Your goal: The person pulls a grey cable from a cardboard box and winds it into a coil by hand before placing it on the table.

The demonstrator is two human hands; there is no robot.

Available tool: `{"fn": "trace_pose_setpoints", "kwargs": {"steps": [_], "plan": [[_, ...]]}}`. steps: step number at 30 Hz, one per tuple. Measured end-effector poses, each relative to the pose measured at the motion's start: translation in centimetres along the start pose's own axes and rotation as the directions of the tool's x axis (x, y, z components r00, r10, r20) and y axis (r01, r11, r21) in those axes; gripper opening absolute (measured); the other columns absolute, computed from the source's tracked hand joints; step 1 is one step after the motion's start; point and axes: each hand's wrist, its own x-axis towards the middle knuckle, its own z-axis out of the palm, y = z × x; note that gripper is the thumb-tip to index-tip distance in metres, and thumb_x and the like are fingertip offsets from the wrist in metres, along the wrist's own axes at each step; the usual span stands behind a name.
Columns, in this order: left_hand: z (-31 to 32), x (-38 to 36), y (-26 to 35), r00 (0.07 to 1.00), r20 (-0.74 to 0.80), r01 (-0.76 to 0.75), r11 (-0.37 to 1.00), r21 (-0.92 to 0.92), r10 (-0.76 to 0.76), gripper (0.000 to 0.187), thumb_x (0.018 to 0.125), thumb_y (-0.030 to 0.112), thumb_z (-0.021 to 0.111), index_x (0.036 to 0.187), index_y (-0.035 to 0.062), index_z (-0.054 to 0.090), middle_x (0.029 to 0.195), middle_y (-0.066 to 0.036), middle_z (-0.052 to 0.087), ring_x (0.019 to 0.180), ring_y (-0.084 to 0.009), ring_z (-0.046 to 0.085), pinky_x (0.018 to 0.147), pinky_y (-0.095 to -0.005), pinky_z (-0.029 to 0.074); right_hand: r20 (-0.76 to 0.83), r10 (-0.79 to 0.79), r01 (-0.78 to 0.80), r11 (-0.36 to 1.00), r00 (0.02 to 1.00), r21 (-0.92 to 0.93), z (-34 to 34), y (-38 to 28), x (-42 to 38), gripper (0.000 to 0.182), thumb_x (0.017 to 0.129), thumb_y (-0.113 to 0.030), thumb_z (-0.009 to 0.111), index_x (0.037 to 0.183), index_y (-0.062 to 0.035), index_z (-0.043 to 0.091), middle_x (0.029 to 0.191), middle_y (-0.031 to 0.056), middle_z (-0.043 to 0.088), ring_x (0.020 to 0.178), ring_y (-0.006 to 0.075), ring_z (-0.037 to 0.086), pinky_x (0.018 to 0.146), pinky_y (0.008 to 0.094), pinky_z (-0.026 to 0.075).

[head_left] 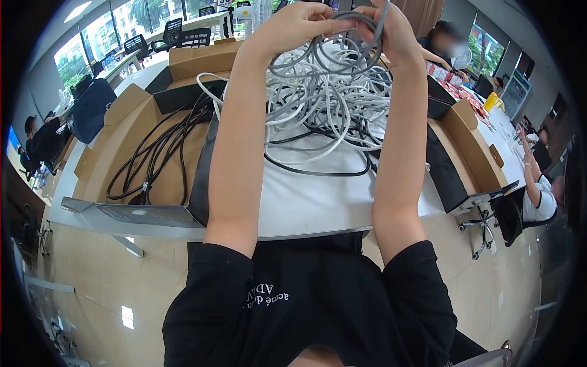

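Our left hand and right hand hold looped grey cable, likely light, springy, best pinched between them

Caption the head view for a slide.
Left hand and right hand hold a looped grey cable at a tangled cable pile on a white table, between two open cardboard boxes.

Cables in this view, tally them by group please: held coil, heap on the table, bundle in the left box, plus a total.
Grey coil held in the left hand and right hand: 1
Mixed heap on the table: 1
Black bundle in the left box: 1
Total: 3 groups; single cables in the heap are too tangled to count.
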Motion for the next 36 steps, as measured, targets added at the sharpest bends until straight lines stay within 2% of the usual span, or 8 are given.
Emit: {"fn": "trace_pose_setpoints", "kwargs": {"steps": [7,10,13,17,21,26,32,36], "plan": [[-1.1,1.0,-3.0,0.965,-0.253,-0.064,0.998,0.011,0.064,0.049,0.102,0.044,0.06,0.084,-0.0001,0.07,0.071,-0.004,0.064,0.068,-0.0155,0.059,0.064,-0.0307,0.045,-0.086,-0.094,0.092,0.995,0.992,-0.032,0.2,-0.1,-1.1,0.082,0.103,-0.063,0.047,0.145,0.0071,0.048,0.11,0.0135,0.071,0.085,0.0172,0.069,0.071,0.0279,0.057],[-2.8,-0.2,-2.3,0.907,-0.419,0.138,0.972,0.188,-0.047,0.053,0.102,0.047,0.056,0.08,0.0009,0.069,0.067,-0.006,0.062,0.066,-0.0162,0.059,0.062,-0.033,0.045,0.054,-0.14,0.146,0.981,0.989,-0.129,-2.7,-0.3,-1.6,0.039,0.105,-0.032,0.059,0.125,-0.0003,0.07,0.099,0.007,0.074,0.088,0.0103,0.07,0.078,0.0247,0.056],[-3.9,-1.4,-0.7,0.892,-0.449,0.138,0.979,0.152,-0.056,0.052,0.102,0.047,0.056,0.079,0.0014,0.067,0.066,-0.006,0.059,0.063,-0.0177,0.056,0.06,-0.0367,0.043,0.32,0.077,0.069,0.904,0.944,-0.421,-6.3,-2.0,-2.5,0.039,0.103,-0.036,0.061,0.124,-0.0053,0.073,0.112,0.0096,0.077,0.104,0.0158,0.073,0.096,0.0297,0.055],[-4.1,-1.9,0.8,0.887,-0.448,-0.02,0.977,0.213,0.115,0.047,0.102,0.042,0.058,0.081,-0.0003,0.064,0.065,-0.008,0.057,0.063,-0.0193,0.055,0.061,-0.0364,0.044,0.171,-0.033,0.12,0.84,0.985,-0.529,-6.3,-4.6,-3.9,0.038,0.104,-0.038,0.061,0.117,-0.0051,0.076,0.104,0.0077,0.077,0.095,0.0131,0.073,0.092,0.0286,0.056],[-0.8,-2.2,4.0,0.84,-0.462,-0.132,0.933,0.335,0.285,0.031,0.103,0.029,0.058,0.095,-0.001,0.059,0.072,-0.017,0.063,0.069,-0.0315,0.063,0.064,-0.0444,0.047,-0.054,-0.305,0.289,0.937,0.951,-0.195,-1.8,-6.1,-4.3,0.034,0.106,-0.032,0.053,0.104,-0.002,0.07,0.095,0.0088,0.072,0.08,0.0137,0.069,0.077,0.0268,0.054],[2.8,0.0,4.6,0.859,-0.396,-0.141,0.895,0.424,0.323,0.015,0.104,0.013,0.049,0.105,-0.001,0.044,0.087,-0.034,0.063,0.091,-0.0544,0.061,0.074,-0.0596,0.045,0.089,-0.231,0.245,0.942,0.969,-0.228,3.8,-6.3,-4.4,0.063,0.105,-0.051,0.054,0.132,0.0053,0.06,0.108,0.0082,0.069,0.09,0.0125,0.068,0.072,0.0261,0.057],[2.1,0.4,1.7,0.863,-0.37,-0.2,0.906,0.373,0.343,0.017,0.105,0.015,0.05,0.108,-0.001,0.046,0.09,-0.031,0.065,0.092,-0.0463,0.067,0.075,-0.0529,0.05,0.176,-0.104,0.156,0.936,0.979,-0.315,3.3,-5.4,-4.0,0.028,0.098,-0.011,0.069,0.12,0.0065,0.069,0.083,0.0,0.068,0.064,0.0062,0.062,0.058,0.0205,0.051],[1.8,-2.0,4.4,0.982,-0.175,-0.03,0.978,0.208,0.067,0.032,0.106,0.032,0.053,0.116,0.0011,0.056,0.101,-0.017,0.07,0.094,-0.0271,0.07,0.084,-0.0401,0.054,0.026,-0.168,0.168,0.936,0.985,-0.31,1.7,-3.8,-2.4,0.028,0.099,-0.008,0.066,0.122,0.0062,0.069,0.085,0.0032,0.071,0.063,0.0047,0.059,0.055,0.0196,0.047]]}}
